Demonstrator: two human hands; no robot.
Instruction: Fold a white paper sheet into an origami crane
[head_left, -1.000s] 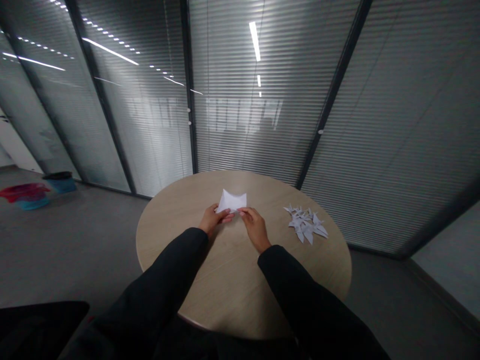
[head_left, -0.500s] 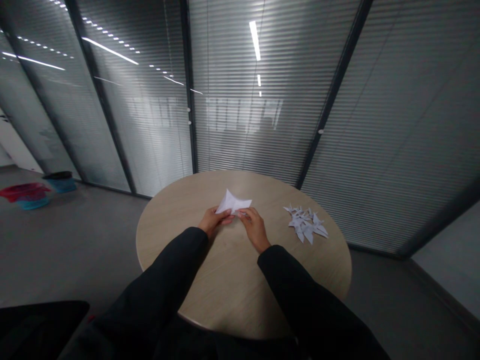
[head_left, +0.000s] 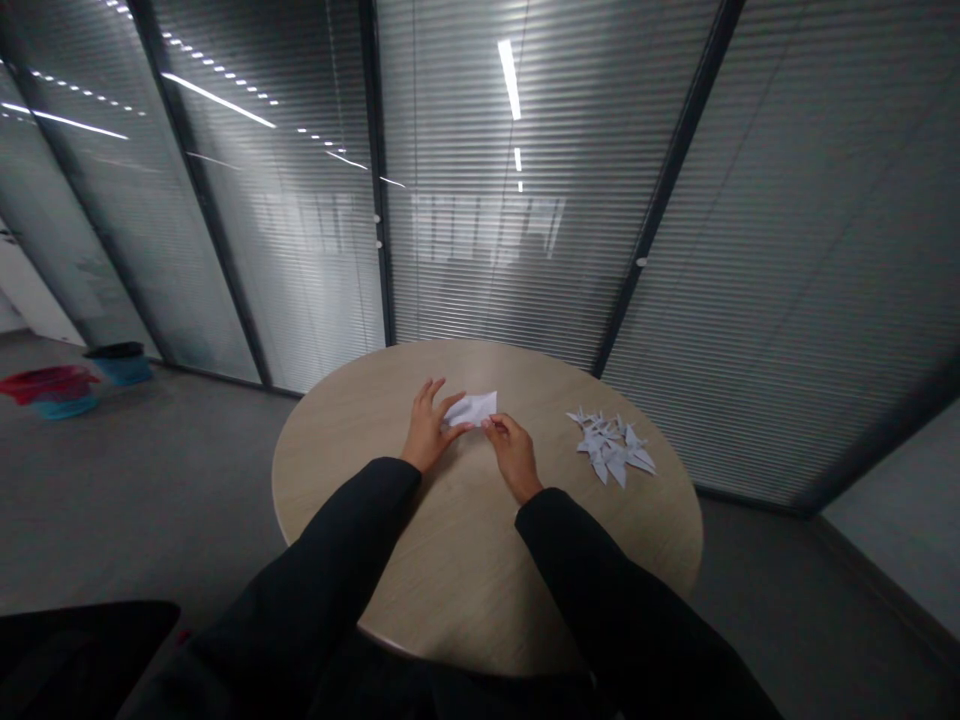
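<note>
A folded piece of white paper (head_left: 474, 408) is between my hands over the middle of the round table (head_left: 450, 540), its visible face roughly rectangular. My left hand (head_left: 429, 428) holds the paper's left end between thumb and forefinger, with the other fingers raised and spread. On the lower right corner, my right hand (head_left: 514, 455) pinches the paper between thumb and fingertips. To the right on the tabletop lies a heap of folded white paper pieces (head_left: 611, 445), pointed like origami cranes; neither hand touches it.
Glass partitions with blinds (head_left: 487, 270) rise behind the table. On the floor at left stand a blue bin with a red liner (head_left: 56, 390) and a blue bin with a dark liner (head_left: 120, 365). Something black (head_left: 82, 650) juts in at lower left.
The paper has gone from a spread, pointed shape to a flatter rectangle. My left fingers have lifted and spread, with thumb and forefinger at the paper. My right hand keeps its pinch.
</note>
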